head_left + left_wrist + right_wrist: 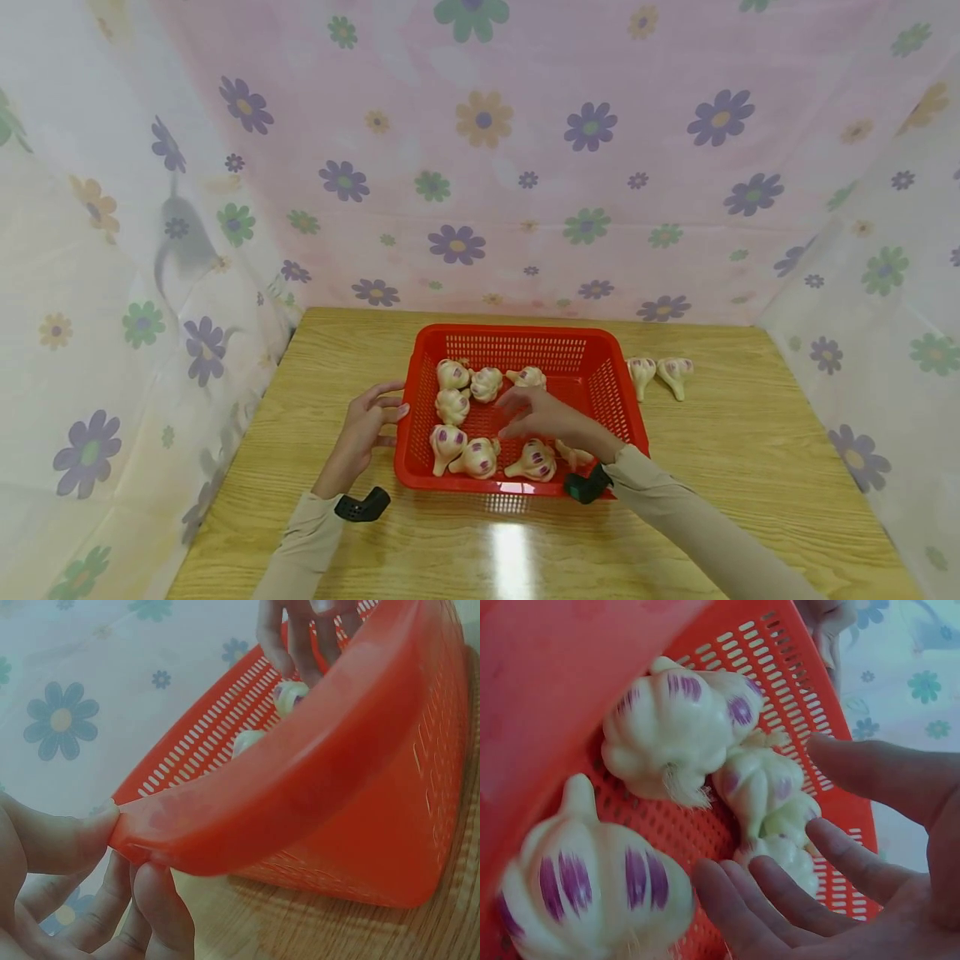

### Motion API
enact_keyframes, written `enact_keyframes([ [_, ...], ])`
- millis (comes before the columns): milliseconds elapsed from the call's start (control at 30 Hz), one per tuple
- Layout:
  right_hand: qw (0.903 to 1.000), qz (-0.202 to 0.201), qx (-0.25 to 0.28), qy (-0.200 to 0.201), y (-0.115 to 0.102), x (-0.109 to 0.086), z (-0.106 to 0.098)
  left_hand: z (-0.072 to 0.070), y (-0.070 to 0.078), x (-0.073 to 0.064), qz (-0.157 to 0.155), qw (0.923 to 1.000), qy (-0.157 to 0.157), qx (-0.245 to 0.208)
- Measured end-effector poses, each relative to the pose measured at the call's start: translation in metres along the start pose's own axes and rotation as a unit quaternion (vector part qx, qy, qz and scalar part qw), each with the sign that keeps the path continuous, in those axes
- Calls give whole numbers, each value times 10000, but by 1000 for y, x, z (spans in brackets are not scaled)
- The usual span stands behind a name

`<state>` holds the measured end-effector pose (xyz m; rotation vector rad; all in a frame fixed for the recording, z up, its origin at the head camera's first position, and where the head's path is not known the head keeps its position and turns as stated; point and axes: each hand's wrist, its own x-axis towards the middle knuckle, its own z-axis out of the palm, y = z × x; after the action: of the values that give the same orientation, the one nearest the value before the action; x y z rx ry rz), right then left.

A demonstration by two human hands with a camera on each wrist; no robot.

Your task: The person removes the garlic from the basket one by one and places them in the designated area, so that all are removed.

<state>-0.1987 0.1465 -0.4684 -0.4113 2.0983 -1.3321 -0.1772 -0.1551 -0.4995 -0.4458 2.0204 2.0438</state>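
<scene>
A red plastic basket (517, 331) with slotted walls stands on the table, several garlic bulbs (478, 459) inside it, white with purple streaks. At its left end my left hand (362, 429) grips the rim; the left wrist view has the thumb and fingers (161, 900) pinching a corner of it. My right hand (551, 417) hovers inside the basket over the bulbs, holding nothing. Seen from the right wrist, its fingers (802, 896) are spread and relaxed beside a large garlic bulb (600, 877). The right forearm partly covers one bulb (573, 454) at the front right.
Two more garlic bulbs (675, 375) lie on the wooden table (750, 467) just right of the basket. Flower-patterned sheets (480, 192) hang behind the table and at both sides. Dark wrist devices (363, 505) sit on both sleeves.
</scene>
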Motion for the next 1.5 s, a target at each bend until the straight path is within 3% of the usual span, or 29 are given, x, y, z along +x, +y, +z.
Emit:
enact_keyframes([
  [167,9988,255,1,-425,-4,6,7,1,1,-1,15,10000,-13,-12],
  [433,9933,319,-695,-865,-12,23,15,0,2,-1,29,10000,-21,-18],
  [733,9821,874,-930,-1386,-15,34,20,1,2,-2,-5,10000,4,63],
  [1000,9712,1073,-1498,-1509,-17,44,29,0,0,-3,-10,10000,39,58],
  [1167,9687,940,-1693,-1554,-15,49,30,1,0,-2,-10,10000,24,60],
  [1500,9752,825,-1270,-1615,-8,41,21,3,1,-2,6,10000,53,62],
])
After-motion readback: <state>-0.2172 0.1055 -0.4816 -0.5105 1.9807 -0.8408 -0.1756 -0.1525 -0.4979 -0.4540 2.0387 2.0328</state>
